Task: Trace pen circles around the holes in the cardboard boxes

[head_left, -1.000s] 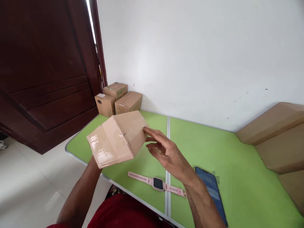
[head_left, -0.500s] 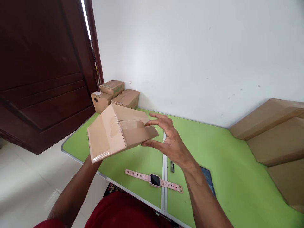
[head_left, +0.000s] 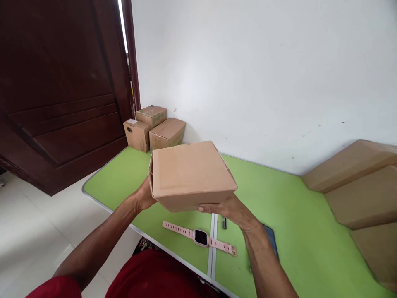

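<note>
Between my two hands a brown cardboard box (head_left: 192, 171) is held up above the green table (head_left: 291, 215). My left hand (head_left: 145, 195) grips its left end, with most of the fingers hidden behind the box. My right hand (head_left: 228, 207) supports the lower right side; its thumb lies along the front face and the other fingers are out of sight. Below the box, a pink smartwatch (head_left: 200, 238) lies flat with its strap stretched out. A small dark object (head_left: 224, 223) rests beside the table's seam.
Several closed cartons stand around: a group with a small box (head_left: 137, 135) at the back left, and larger cartons (head_left: 356, 198) along the right. A phone (head_left: 270, 240) lies partly behind my right forearm. A dark wooden door (head_left: 68, 82) is at the left, a white wall (head_left: 248, 74) behind.
The box has turned over and moved right, now showing a plain broad face instead of the taped side. My right hand has closed from spread fingers onto its lower right side.
</note>
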`<state>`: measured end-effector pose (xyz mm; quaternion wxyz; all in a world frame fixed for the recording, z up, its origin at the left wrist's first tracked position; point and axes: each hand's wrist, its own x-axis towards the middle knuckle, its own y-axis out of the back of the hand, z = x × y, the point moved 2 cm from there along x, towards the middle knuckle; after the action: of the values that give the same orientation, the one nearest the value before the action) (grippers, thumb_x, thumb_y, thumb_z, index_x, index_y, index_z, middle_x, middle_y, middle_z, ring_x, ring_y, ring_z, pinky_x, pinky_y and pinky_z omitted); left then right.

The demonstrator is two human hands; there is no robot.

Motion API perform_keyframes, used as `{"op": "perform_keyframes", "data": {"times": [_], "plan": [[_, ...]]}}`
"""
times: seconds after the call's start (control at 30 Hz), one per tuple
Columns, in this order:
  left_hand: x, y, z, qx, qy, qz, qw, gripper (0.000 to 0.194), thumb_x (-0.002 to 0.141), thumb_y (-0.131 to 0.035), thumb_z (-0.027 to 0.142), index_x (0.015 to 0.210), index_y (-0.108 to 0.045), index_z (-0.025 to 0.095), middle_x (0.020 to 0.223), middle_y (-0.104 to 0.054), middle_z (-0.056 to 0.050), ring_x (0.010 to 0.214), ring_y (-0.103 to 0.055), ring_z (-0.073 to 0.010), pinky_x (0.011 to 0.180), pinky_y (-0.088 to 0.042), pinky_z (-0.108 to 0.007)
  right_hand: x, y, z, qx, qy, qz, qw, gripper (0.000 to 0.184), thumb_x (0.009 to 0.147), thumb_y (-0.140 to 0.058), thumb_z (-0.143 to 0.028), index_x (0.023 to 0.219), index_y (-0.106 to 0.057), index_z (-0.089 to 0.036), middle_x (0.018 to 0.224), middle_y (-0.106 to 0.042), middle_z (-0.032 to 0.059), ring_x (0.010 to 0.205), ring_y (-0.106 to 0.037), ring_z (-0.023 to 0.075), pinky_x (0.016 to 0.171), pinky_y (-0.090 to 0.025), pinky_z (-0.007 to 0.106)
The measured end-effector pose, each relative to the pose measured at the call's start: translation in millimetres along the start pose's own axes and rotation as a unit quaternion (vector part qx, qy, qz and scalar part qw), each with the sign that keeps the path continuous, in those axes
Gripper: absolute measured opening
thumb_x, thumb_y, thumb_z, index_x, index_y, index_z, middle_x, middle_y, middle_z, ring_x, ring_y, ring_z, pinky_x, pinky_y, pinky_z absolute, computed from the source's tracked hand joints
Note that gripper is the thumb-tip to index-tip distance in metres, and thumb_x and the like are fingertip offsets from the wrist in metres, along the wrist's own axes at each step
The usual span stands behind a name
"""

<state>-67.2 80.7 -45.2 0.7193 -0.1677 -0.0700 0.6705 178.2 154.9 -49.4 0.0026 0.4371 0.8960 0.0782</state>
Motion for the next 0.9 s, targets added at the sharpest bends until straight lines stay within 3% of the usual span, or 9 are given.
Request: {"op": "perform_keyframes", "data": {"times": [0.1, 0.17, 0.3, 0.43, 0.6, 0.7, 0.8, 0.9], "plan": [[4.0, 5.2, -6.4, -0.011, 0.032, 0.000, 0.999, 0.088, 0.092, -0.048, 0.096, 0.140, -0.074, 0.026, 0.139, -0.079, -0.010, 0.142, -0.062, -0.0415, 0.118, -0.047, -0.061, -6.9, 0.7, 5.3, 0.047, -0.023, 0.030, 0.998, 0.102, 0.057, -0.108, -0.051, 0.148, -0.069, -0.027, 0.152, -0.073, 0.0141, 0.145, -0.064, 0.0438, 0.118, -0.059, 0.063], [5.6, 8.4, -9.4, 0.011, 0.042, 0.009, 0.999, 0.097, 0.088, -0.043, 0.102, 0.146, -0.071, 0.030, 0.144, -0.077, -0.011, 0.144, -0.060, -0.0428, 0.122, -0.042, -0.064, -13.0, 4.1, 11.1, 0.073, -0.048, 0.063, 0.994, 0.093, 0.056, -0.108, -0.056, 0.137, -0.076, -0.025, 0.141, -0.080, 0.0141, 0.139, -0.069, 0.0440, 0.117, -0.059, 0.063], [3.0, 6.8, -7.4, 0.133, -0.017, 0.022, 0.991, 0.088, 0.092, -0.057, 0.093, 0.157, -0.064, 0.034, 0.164, -0.064, -0.011, 0.151, -0.054, -0.0411, 0.127, -0.037, -0.063, -26.4, 17.7, 35.2, 0.085, -0.074, 0.140, 0.984, 0.101, 0.048, -0.107, -0.068, 0.135, -0.079, -0.026, 0.134, -0.083, 0.0150, 0.139, -0.069, 0.0459, 0.120, -0.055, 0.066], [0.3, -0.5, -3.4, 0.219, -0.111, 0.036, 0.969, 0.081, 0.095, -0.064, 0.084, 0.155, -0.067, 0.029, 0.164, -0.063, -0.011, 0.152, -0.054, -0.0406, 0.126, -0.043, -0.059, -35.6, 28.7, 59.5, 0.084, -0.037, 0.169, 0.981, 0.106, 0.049, -0.098, -0.086, 0.140, -0.077, -0.035, 0.127, -0.086, 0.0111, 0.132, -0.074, 0.0435, 0.117, -0.058, 0.066], [-1.9, -6.0, -4.6, 0.283, -0.141, 0.044, 0.948, 0.074, 0.102, -0.059, 0.076, 0.156, -0.066, 0.026, 0.148, -0.072, -0.012, 0.136, -0.066, -0.0362, 0.117, -0.053, -0.052, -36.8, 30.6, 63.7, 0.101, -0.007, 0.173, 0.980, 0.092, 0.063, -0.091, -0.086, 0.141, -0.076, -0.041, 0.120, -0.087, 0.0085, 0.123, -0.079, 0.0406, 0.108, -0.065, 0.063], [-7.1, -11.4, -0.9, 0.310, -0.169, 0.048, 0.934, 0.061, 0.104, -0.061, 0.070, 0.147, -0.075, 0.028, 0.131, -0.080, -0.009, 0.121, -0.071, -0.0317, 0.103, -0.059, -0.043, -31.4, 31.0, 55.5, 0.105, 0.021, 0.179, 0.978, 0.081, 0.072, -0.090, -0.080, 0.142, -0.074, -0.042, 0.126, -0.086, 0.0056, 0.131, -0.075, 0.0375, 0.114, -0.061, 0.063], [-10.2, -17.7, 3.7, 0.340, -0.197, 0.051, 0.918, 0.054, 0.103, -0.066, 0.066, 0.137, -0.081, 0.027, 0.108, -0.082, -0.006, 0.101, -0.073, -0.0273, 0.094, -0.058, -0.038, -27.3, 34.9, 51.5, 0.109, 0.039, 0.203, 0.972, 0.064, 0.077, -0.089, -0.075, 0.130, -0.079, -0.041, 0.124, -0.086, 0.0034, 0.136, -0.072, 0.0362, 0.120, -0.056, 0.060], [-8.7, -21.5, 3.7, 0.347, -0.223, 0.057, 0.909, 0.051, 0.102, -0.071, 0.063, 0.134, -0.083, 0.025, 0.093, -0.079, -0.003, 0.086, -0.071, -0.0231, 0.089, -0.056, -0.037, -28.5, 40.3, 54.2, 0.111, 0.050, 0.223, 0.967, 0.062, 0.077, -0.088, -0.074, 0.128, -0.080, -0.040, 0.127, -0.086, 0.0036, 0.138, -0.071, 0.0366, 0.121, -0.054, 0.061]]}}
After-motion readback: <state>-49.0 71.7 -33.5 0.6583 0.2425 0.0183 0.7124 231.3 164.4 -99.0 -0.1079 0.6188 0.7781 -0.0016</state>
